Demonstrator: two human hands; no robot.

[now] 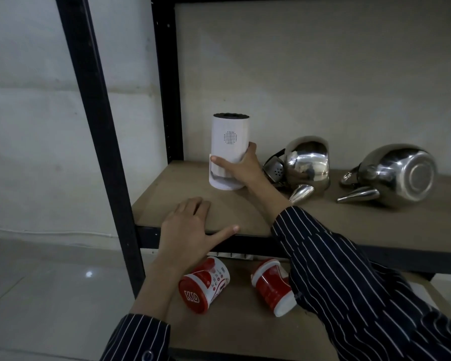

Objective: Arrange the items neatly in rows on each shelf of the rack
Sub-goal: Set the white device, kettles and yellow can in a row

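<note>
One white canister [228,142] gripped, kettles [307,165] — toppled

Right red cup [271,289] half behind striped sleeve [349,282], rack post [99,126] cut off above

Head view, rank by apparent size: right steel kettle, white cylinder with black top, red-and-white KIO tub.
1. Largest: right shiny steel kettle.
2. Unranked: white cylinder with black top and red-and-white KIO tub look alike, and the tub sits nearer the camera.
</note>
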